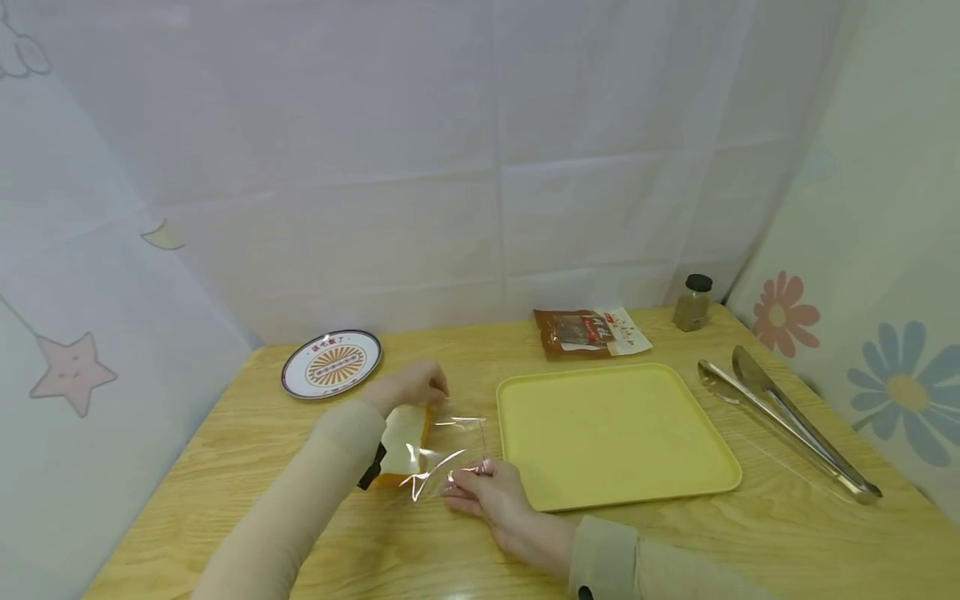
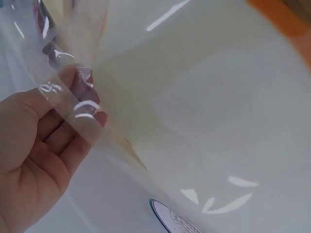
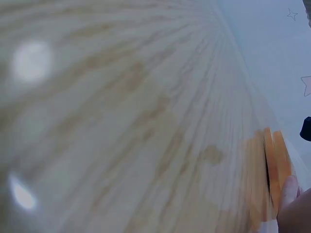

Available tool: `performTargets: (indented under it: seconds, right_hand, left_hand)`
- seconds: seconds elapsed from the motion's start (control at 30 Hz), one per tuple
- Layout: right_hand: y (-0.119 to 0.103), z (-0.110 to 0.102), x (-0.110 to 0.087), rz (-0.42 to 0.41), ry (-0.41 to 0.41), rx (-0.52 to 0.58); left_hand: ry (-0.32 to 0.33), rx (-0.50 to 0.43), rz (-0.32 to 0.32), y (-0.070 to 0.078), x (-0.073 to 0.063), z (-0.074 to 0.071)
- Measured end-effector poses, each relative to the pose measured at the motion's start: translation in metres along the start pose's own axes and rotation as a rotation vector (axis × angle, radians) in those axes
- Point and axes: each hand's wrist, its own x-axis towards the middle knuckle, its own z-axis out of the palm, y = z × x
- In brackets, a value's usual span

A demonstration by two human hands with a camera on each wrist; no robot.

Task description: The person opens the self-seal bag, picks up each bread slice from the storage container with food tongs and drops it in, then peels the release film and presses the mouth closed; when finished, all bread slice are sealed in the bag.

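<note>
We see a wooden-grained table [image 1: 405, 550] with white bread slices edged in orange-brown crust [image 1: 403, 439] lying left of centre, inside a clear, glossy plastic bag [image 1: 459, 437]. Our left hand [image 1: 411, 386] reaches over the bread and pinches the bag's far edge, its fingers curled in. Our right hand [image 1: 501, 500] pinches the bag's near edge between thumb and fingers, just beside a rectangular yellow tray [image 1: 618, 437]. The film stretches between both hands, to the right of the bread. Behind the left hand we have a round white plate with an orange sunburst [image 1: 335, 365]; beyond the tray, a brown-and-white packet [image 1: 592, 332] and a black-lidded jar [image 1: 692, 305]; to its right, silver metal tongs [image 1: 795, 419].
</note>
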Motion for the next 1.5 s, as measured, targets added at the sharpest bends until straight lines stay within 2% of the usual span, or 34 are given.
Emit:
performTargets:
  seconds: [0.13, 0.23, 0.27, 0.3, 0.37, 0.5, 0.53, 0.6, 0.83, 1.0, 1.2, 1.4, 1.5]
  right_hand:
    - [-0.008, -0.003, 0.0, -0.053, -0.018, -0.061]
    - [-0.017, -0.006, 0.001, -0.109, -0.032, -0.116]
    - [-0.02, -0.007, 0.002, -0.127, -0.03, -0.124]
    - [-0.023, -0.009, 0.002, -0.145, -0.026, -0.132]
    - [-0.03, -0.012, 0.005, -0.171, -0.011, -0.136]
    - [-0.042, -0.019, 0.01, -0.238, 0.024, -0.161]
    - [-0.044, -0.021, 0.011, -0.253, 0.035, -0.164]
    - [-0.051, -0.024, 0.013, -0.28, 0.053, -0.173]
    - [-0.082, -0.027, 0.017, -0.402, 0.114, -0.215]
    - [-0.107, -0.028, 0.016, -0.511, 0.121, -0.286]
    - [-0.136, -0.028, 0.018, -0.666, 0.063, -0.328]
    - [-0.16, -0.023, 0.02, -0.756, 0.043, -0.417]
    - [-0.168, -0.02, 0.02, -0.778, 0.047, -0.454]
  left_hand:
    - [0.068, -0.069, -0.018, -0.01, -0.005, -0.005]
    - [0.141, -0.123, -0.038, -0.015, -0.011, -0.012]
    - [0.171, -0.143, -0.042, -0.017, -0.013, -0.014]
    - [0.212, -0.175, -0.021, -0.025, -0.013, -0.014]
    - [0.278, -0.212, -0.024, -0.025, -0.018, -0.02]
    - [0.41, -0.25, -0.061, -0.021, -0.029, -0.029]
    - [0.429, -0.252, -0.106, -0.012, -0.035, -0.035]
    - [0.49, -0.258, -0.139, -0.007, -0.041, -0.039]
    - [0.635, -0.364, -0.205, 0.012, -0.067, -0.059]
    - [0.724, -0.502, -0.175, 0.02, -0.084, -0.066]
    - [0.826, -0.733, -0.109, 0.028, -0.097, -0.068]
    - [0.916, -0.813, -0.023, 0.035, -0.102, -0.07]
    - [0.938, -0.827, -0.006, 0.037, -0.104, -0.07]
